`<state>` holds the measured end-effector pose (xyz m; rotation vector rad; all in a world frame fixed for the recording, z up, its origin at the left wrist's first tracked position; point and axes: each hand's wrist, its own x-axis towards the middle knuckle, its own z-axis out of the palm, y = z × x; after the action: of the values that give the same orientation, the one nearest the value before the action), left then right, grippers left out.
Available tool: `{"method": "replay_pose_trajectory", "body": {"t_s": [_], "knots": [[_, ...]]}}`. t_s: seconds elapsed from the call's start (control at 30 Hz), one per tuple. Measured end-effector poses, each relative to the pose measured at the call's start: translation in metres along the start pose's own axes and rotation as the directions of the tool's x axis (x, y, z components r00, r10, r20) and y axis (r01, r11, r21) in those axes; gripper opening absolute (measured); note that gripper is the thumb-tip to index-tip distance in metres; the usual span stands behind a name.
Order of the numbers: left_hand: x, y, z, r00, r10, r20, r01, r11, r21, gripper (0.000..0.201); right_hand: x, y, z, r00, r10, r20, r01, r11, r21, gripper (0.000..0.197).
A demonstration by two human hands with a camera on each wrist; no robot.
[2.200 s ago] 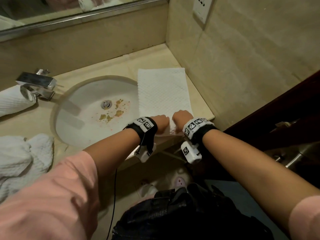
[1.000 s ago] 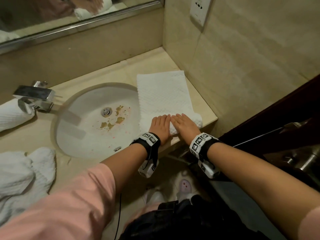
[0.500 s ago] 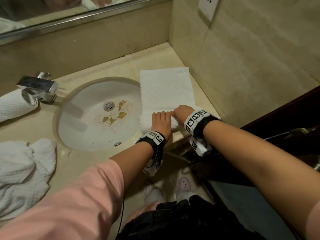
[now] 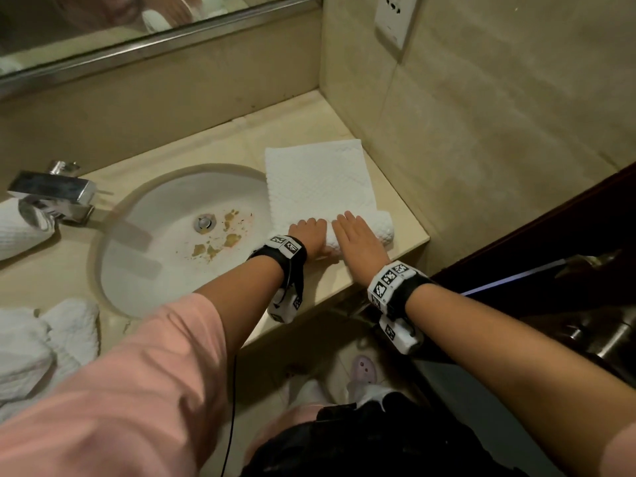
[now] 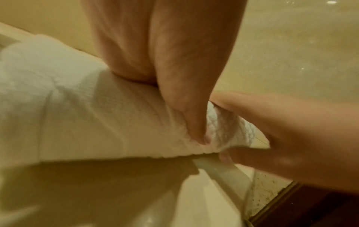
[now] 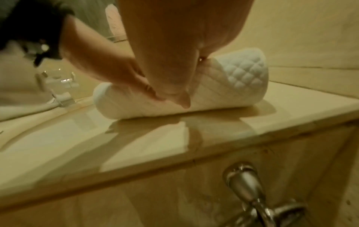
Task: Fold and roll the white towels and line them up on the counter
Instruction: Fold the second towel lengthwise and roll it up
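Note:
A folded white waffle towel [image 4: 320,180] lies on the counter [image 4: 406,215] right of the sink, its near end wound into a roll [image 4: 383,228]. My left hand [image 4: 308,232] lies palm-down on the roll's left part, fingers draped over its top and thumb pressed into the cloth [image 5: 194,122]. My right hand [image 4: 358,242] presses flat on the middle of the roll with straight fingers. In the right wrist view the roll [image 6: 233,86] sits just behind the counter's front edge, with both hands on it.
The sink basin [image 4: 137,270] with brown stains lies left of the towel and the faucet [image 4: 51,194] behind it. A rolled towel [image 4: 17,232] lies by the faucet. Crumpled white towels [image 4: 41,346] sit at the near left. The tiled wall [image 4: 447,132] bounds the counter's right.
The roll has grown and moved a little away from the front edge. My right hand's fingers, curled at the roll half a second ago, now lie flat on it.

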<state>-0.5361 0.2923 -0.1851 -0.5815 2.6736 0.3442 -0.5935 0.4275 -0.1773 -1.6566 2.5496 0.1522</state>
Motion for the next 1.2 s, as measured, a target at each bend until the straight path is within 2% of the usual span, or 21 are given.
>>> {"method": "replay_pose_trajectory", "body": {"t_s": [0.1, 0.23, 0.3, 0.37, 0.47, 0.53, 0.63, 0.7, 0.77, 0.87, 0.93, 1.03, 1.1, 1.2], "knots": [[0.012, -0.007, -0.005, 0.998, 0.033, 0.062, -0.031, 0.999, -0.027, 0.083, -0.005, -0.005, 0.005, 0.995, 0.026, -0.093, -0.022, 0.998, 0.051, 0.065], [0.018, -0.011, -0.018, 0.982, 0.061, 0.179, -0.047, 0.995, -0.084, 0.079, 0.011, -0.003, 0.005, 0.988, 0.026, -0.153, -0.018, 0.998, 0.053, 0.057], [0.022, -0.012, -0.025, 0.969, 0.086, 0.229, -0.064, 0.993, -0.102, 0.078, 0.022, -0.002, -0.009, 0.997, 0.034, -0.073, -0.031, 0.998, 0.046, 0.053], [0.026, -0.015, -0.027, 0.964, 0.105, 0.243, -0.088, 0.993, -0.08, 0.075, 0.031, 0.0, -0.021, 0.994, 0.052, 0.1, -0.058, 0.997, 0.058, 0.052], [0.023, -0.013, -0.022, 0.992, 0.112, 0.066, -0.112, 0.994, 0.0, 0.068, 0.047, 0.004, -0.028, 0.969, 0.123, 0.214, -0.138, 0.989, 0.058, 0.039], [0.018, -0.008, -0.019, 0.989, 0.129, -0.067, -0.13, 0.992, 0.001, 0.063, 0.06, 0.004, -0.033, 0.95, 0.145, 0.276, -0.159, 0.987, 0.027, 0.031], [0.009, -0.002, -0.015, 0.98, 0.128, -0.151, -0.129, 0.992, 0.002, 0.052, 0.078, 0.005, -0.045, 0.932, 0.152, 0.33, -0.153, 0.988, -0.023, 0.02], [0.004, 0.0, -0.013, 0.974, 0.112, -0.194, -0.114, 0.993, 0.0, 0.055, 0.089, 0.008, -0.053, 0.917, 0.157, 0.367, -0.159, 0.987, -0.026, 0.016], [-0.001, 0.001, -0.011, 0.97, 0.112, -0.215, -0.11, 0.994, 0.02, 0.063, 0.096, 0.013, -0.062, 0.888, 0.184, 0.422, -0.2, 0.98, -0.007, 0.01], [-0.005, 0.002, -0.011, 0.976, 0.086, -0.199, -0.071, 0.994, 0.078, 0.085, 0.111, 0.02, -0.065, 0.835, 0.191, 0.516, -0.234, 0.972, 0.019, 0.036], [-0.003, 0.005, -0.01, 0.981, 0.041, -0.19, -0.02, 0.994, 0.109, 0.09, 0.12, 0.024, -0.063, 0.793, 0.184, 0.581, -0.211, 0.977, -0.021, 0.041], [0.007, 0.01, -0.011, 0.976, -0.027, -0.218, 0.055, 0.991, 0.122, 0.069, 0.134, 0.032, -0.053, 0.807, 0.114, 0.58, -0.165, 0.986, 0.037, 0.021], [0.013, 0.013, -0.013, 0.976, -0.05, -0.211, 0.08, 0.988, 0.133, 0.055, 0.14, 0.036, -0.05, 0.796, 0.092, 0.598, -0.161, 0.985, 0.063, 0.023], [0.018, 0.012, -0.015, 0.98, -0.052, -0.192, 0.083, 0.983, 0.161, 0.047, 0.145, 0.042, -0.045, 0.809, 0.087, 0.581, -0.164, 0.983, 0.081, 0.028]]}}
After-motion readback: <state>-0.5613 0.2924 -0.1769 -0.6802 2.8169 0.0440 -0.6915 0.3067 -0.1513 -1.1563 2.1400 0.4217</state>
